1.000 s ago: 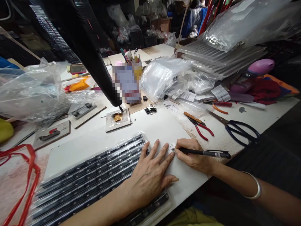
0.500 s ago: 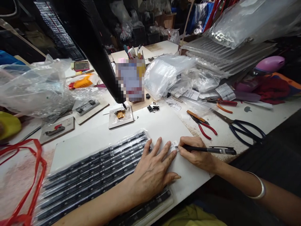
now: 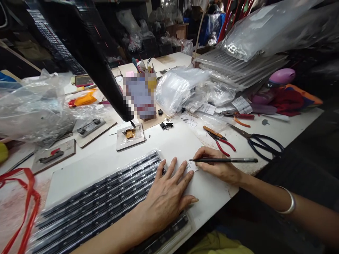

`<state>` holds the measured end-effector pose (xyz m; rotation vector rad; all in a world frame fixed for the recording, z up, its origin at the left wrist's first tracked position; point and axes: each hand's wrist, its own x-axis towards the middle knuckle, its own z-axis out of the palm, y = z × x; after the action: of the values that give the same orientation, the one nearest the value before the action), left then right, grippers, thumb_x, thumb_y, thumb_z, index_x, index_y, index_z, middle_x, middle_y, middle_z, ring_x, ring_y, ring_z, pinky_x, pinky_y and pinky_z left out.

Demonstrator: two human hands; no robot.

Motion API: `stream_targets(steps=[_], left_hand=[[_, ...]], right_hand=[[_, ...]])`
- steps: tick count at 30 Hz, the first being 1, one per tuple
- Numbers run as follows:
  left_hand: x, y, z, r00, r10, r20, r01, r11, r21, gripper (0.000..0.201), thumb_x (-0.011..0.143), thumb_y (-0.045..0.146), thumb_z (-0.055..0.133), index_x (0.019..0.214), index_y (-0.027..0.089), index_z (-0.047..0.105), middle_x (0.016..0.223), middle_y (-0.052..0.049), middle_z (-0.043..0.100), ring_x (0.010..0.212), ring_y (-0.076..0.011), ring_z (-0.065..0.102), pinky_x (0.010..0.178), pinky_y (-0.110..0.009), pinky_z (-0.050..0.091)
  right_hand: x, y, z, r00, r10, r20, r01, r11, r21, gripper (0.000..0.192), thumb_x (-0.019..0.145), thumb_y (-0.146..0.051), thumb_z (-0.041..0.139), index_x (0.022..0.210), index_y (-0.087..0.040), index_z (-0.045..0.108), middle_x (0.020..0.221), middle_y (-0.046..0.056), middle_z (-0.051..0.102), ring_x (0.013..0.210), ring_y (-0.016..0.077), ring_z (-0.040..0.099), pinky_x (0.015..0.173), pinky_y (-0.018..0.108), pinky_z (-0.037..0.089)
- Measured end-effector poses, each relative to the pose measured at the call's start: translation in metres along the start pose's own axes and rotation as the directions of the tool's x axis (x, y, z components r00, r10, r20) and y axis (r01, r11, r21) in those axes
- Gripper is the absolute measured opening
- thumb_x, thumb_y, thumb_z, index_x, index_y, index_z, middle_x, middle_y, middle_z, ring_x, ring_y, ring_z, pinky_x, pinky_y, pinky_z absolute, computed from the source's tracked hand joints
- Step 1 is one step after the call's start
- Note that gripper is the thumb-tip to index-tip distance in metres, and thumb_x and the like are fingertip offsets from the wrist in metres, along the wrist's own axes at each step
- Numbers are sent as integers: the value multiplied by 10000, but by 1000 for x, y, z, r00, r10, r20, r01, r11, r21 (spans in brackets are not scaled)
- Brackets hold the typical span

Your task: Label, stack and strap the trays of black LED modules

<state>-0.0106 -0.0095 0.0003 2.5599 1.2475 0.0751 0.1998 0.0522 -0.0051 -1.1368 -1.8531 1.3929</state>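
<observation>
Small white paper label (image 3: 191, 165) lies flat on the white board (image 3: 169, 144) that covers the desk, just beyond the right end of the clear plastic pack of long black strips (image 3: 106, 197). The left hand (image 3: 165, 195) is spread open and grasps nothing: its palm rests on the pack's end and its fingertips (image 3: 188, 174) press down beside the label's left edge. The right hand (image 3: 215, 165) is closed around a slim black pen (image 3: 224, 160), which lies almost level, its tip just at the label's upper right corner.

Writing on so small a slip goes best, I judge, with the left fingertips kept firmly at its edge so the paper cannot slide or curl under the stroke. The pen looks too flat for a clean line; raising its barrel would likely give the tip better contact. Resting the heel of the right hand on the board should steady short strokes.

Red-handled pliers (image 3: 221, 141) and dark-handled scissors (image 3: 261, 143) lie near, beyond the right hand, well clear of the label. Crumpled clear plastic bags (image 3: 180, 86) sit farther back, and a red plastic strap (image 3: 18, 208) loops at the left.
</observation>
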Motion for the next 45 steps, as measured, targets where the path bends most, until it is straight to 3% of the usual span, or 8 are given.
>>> stream_targets(steps=[6, 12, 20, 39, 45], left_hand=[[0, 0, 0, 1000, 2, -3, -2, 1000, 21, 585, 887, 607, 331, 1384, 306, 394, 1472, -37, 389, 1363, -337, 296, 1074, -577, 230], [3, 1, -2, 999, 36, 9, -37, 998, 57, 593, 896, 593, 322, 1392, 275, 390, 1468, -63, 391, 1338, -380, 323, 1025, -621, 262], [2, 1, -2, 999, 46, 8, -46, 996, 75, 605, 900, 591, 308, 1397, 253, 385, 1463, -64, 398, 1339, -375, 322, 1035, -613, 247], [0, -1, 1, 1000, 23, -2, -23, 999, 44, 591, 894, 598, 332, 1404, 300, 361, 1481, -25, 372, 1372, -335, 277, 1078, -583, 216], [-1, -1, 0, 999, 11, 33, -12, 1000, 22, 602, 898, 609, 292, 1414, 303, 339, 1493, -16, 347, 1382, -337, 255, 1078, -593, 210]], right_hand=[[-6, 8, 5, 991, -89, -101, 71, 983, -169, 121, 790, -162, 534, 676, -188, 500, 584, -42, 495, 550, 92, 445, 542, 225, 366], [-5, 10, 5, 991, -137, -7, 133, 969, -207, 165, 800, -157, 518, 649, -187, 459, 561, -51, 443, 519, 76, 391, 504, 217, 310], [-5, 13, 6, 980, -194, 41, 198, 948, -249, 195, 827, -145, 490, 648, -186, 423, 598, -45, 412, 559, 79, 377, 542, 225, 300], [-6, 10, 6, 989, -148, -10, 142, 964, -225, 179, 815, -140, 499, 655, -188, 434, 583, -52, 460, 541, 72, 417, 541, 213, 321], [-6, 11, 6, 983, -186, -7, 177, 947, -268, 193, 805, -124, 503, 644, -189, 420, 582, -52, 438, 536, 72, 394, 536, 217, 312]])
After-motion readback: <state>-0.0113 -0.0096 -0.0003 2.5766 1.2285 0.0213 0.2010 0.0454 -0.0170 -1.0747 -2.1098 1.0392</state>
